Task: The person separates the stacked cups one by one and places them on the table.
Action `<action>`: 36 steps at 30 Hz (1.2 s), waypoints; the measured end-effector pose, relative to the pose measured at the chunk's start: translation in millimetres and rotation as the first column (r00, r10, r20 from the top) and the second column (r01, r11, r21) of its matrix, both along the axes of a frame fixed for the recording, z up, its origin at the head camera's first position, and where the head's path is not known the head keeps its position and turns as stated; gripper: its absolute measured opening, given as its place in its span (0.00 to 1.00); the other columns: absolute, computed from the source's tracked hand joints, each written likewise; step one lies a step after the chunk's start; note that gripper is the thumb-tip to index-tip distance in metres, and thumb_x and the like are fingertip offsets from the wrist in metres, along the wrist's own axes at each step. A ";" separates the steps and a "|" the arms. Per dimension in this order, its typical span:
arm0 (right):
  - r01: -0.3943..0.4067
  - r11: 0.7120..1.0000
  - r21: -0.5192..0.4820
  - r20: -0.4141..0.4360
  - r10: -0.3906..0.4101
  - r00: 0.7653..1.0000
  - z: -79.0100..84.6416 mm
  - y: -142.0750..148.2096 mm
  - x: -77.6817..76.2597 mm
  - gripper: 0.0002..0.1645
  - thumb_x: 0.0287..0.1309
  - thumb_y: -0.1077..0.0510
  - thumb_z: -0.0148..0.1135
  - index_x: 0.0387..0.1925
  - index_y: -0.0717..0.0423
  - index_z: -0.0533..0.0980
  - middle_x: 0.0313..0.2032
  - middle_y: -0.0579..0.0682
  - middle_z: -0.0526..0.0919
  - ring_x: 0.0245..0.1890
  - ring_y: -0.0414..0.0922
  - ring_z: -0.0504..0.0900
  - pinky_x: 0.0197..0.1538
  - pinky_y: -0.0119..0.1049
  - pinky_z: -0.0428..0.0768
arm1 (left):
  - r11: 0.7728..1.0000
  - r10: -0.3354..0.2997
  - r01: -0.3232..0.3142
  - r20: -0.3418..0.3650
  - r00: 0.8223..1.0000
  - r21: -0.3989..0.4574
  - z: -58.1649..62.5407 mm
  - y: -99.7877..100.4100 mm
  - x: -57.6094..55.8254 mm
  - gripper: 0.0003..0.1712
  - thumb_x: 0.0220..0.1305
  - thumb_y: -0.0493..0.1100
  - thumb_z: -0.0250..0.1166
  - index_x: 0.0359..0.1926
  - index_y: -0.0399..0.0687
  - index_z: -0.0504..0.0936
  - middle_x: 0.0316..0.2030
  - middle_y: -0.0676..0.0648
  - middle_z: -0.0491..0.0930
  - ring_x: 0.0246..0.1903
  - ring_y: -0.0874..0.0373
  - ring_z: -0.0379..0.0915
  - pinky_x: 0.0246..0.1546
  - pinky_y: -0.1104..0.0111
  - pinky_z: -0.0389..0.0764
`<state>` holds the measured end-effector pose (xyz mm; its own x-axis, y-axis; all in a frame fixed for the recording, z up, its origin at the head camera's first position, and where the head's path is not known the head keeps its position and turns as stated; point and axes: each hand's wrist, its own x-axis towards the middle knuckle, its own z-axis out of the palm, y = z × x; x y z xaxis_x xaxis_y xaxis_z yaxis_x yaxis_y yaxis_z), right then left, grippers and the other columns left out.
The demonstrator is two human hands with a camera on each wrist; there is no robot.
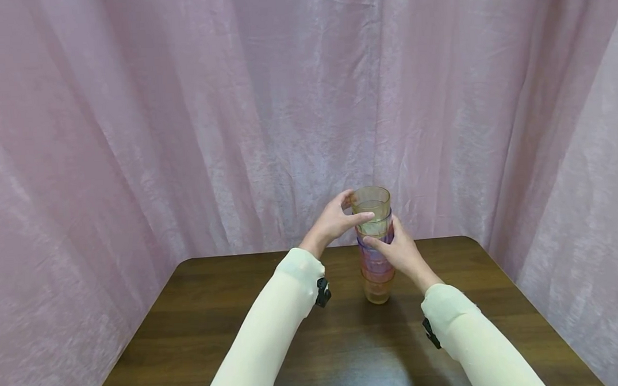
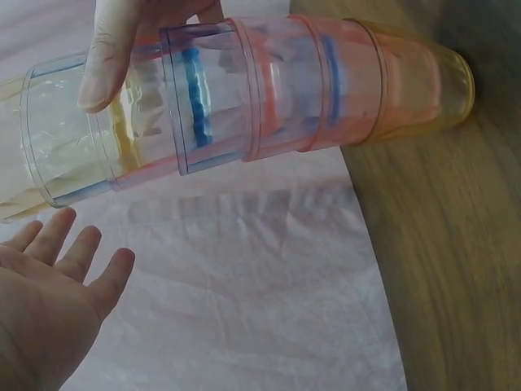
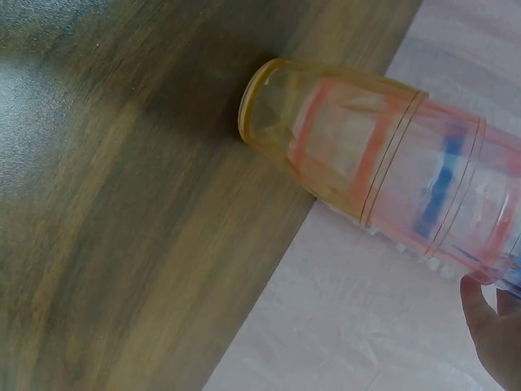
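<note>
A tall stack of clear coloured plastic cups [image 1: 376, 265], yellow, purple, pink and amber, stands upright with its amber bottom cup [image 3: 334, 138] on the wooden table. My right hand [image 1: 402, 249] grips the upper middle of the stack, thumb across its near side and fingers round the right. In the left wrist view that thumb [image 2: 110, 61] lies over the cup walls near several rims. Beside the pale yellow top cup [image 1: 371, 196] is my left hand [image 1: 336, 218], thumb overlapping its front in the head view. Its fingers [image 2: 77, 252] are spread and relaxed.
Beneath is a dark brown wooden table [image 1: 230, 294] with rounded far corners. A pink velvety curtain [image 1: 234, 133] hangs close behind its far edge and along both sides. Small black devices [image 1: 322, 292] are worn at both pale sleeves.
</note>
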<state>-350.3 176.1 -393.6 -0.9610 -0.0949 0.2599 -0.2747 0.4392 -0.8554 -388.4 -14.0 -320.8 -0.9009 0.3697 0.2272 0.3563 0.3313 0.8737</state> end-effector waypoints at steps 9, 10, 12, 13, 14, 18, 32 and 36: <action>-0.021 1.000 -0.007 -0.021 0.021 1.000 0.0 1.7 -1.9 0.60 0.58 0.33 0.66 0.78 0.47 0.43 0.69 0.60 0.64 0.68 0.62 0.64 0.67 0.64 0.61 | 1.000 -0.010 0.010 -0.007 1.000 0.028 1.4 3.0 3.1 0.49 0.57 0.55 0.74 0.74 0.49 0.61 0.67 0.50 0.70 0.69 0.50 0.61 0.66 0.54 0.65; -0.024 1.000 -0.011 -0.024 0.023 0.999 0.2 1.7 -2.2 0.59 0.58 0.34 0.66 0.78 0.46 0.43 0.69 0.59 0.64 0.68 0.62 0.64 0.67 0.64 0.61 | 0.999 -0.011 0.011 -0.008 1.000 0.035 1.1 3.3 2.9 0.49 0.58 0.55 0.74 0.74 0.49 0.61 0.67 0.49 0.70 0.69 0.51 0.61 0.66 0.54 0.65; -0.030 0.999 -0.018 -0.031 0.029 0.999 0.4 1.3 -2.7 0.58 0.58 0.35 0.66 0.78 0.46 0.45 0.69 0.59 0.65 0.67 0.62 0.65 0.67 0.64 0.61 | 0.999 -0.011 0.011 -0.005 1.000 0.051 0.9 3.5 3.5 0.49 0.58 0.54 0.74 0.74 0.49 0.61 0.67 0.50 0.71 0.69 0.51 0.61 0.66 0.54 0.66; -0.034 0.999 -0.020 -0.034 0.033 0.999 0.5 1.2 -2.8 0.58 0.58 0.35 0.66 0.78 0.46 0.45 0.69 0.59 0.65 0.67 0.62 0.65 0.66 0.64 0.61 | 0.998 -0.009 0.009 -0.005 1.000 0.060 0.7 3.6 3.7 0.49 0.58 0.54 0.74 0.74 0.49 0.61 0.67 0.50 0.71 0.68 0.51 0.62 0.66 0.55 0.66; -0.039 0.999 -0.020 -0.037 0.038 0.999 0.5 1.2 -2.7 0.58 0.59 0.35 0.66 0.78 0.46 0.45 0.68 0.59 0.65 0.67 0.62 0.65 0.66 0.64 0.61 | 0.997 -0.007 0.007 -0.006 1.000 0.071 0.6 4.0 4.1 0.49 0.57 0.53 0.74 0.74 0.48 0.61 0.66 0.49 0.71 0.68 0.51 0.62 0.66 0.55 0.66; -0.040 0.999 -0.022 -0.040 0.039 0.998 0.8 -0.2 -2.3 0.56 0.58 0.36 0.67 0.77 0.45 0.47 0.68 0.57 0.66 0.66 0.61 0.66 0.66 0.63 0.62 | 0.993 0.005 -0.001 -0.027 1.000 0.115 1.2 5.2 5.5 0.48 0.56 0.51 0.76 0.73 0.47 0.62 0.65 0.48 0.72 0.67 0.50 0.64 0.66 0.56 0.67; -0.002 1.000 -0.021 -0.040 0.002 0.999 2.1 1.5 -2.9 0.58 0.56 0.35 0.68 0.77 0.45 0.47 0.67 0.59 0.66 0.66 0.61 0.67 0.66 0.62 0.63 | 0.963 -0.018 0.029 -0.044 0.999 0.266 31.1 1.0 12.7 0.48 0.57 0.47 0.76 0.73 0.46 0.62 0.63 0.50 0.73 0.64 0.55 0.68 0.65 0.62 0.67; 0.003 1.000 -0.010 -0.030 -0.004 1.000 2.6 2.8 -2.8 0.59 0.56 0.34 0.68 0.77 0.48 0.46 0.68 0.61 0.66 0.66 0.63 0.66 0.66 0.62 0.62 | 0.953 -0.029 0.047 -0.063 0.998 0.300 45.3 -5.5 13.0 0.45 0.59 0.44 0.74 0.73 0.45 0.62 0.62 0.49 0.73 0.65 0.55 0.66 0.65 0.63 0.67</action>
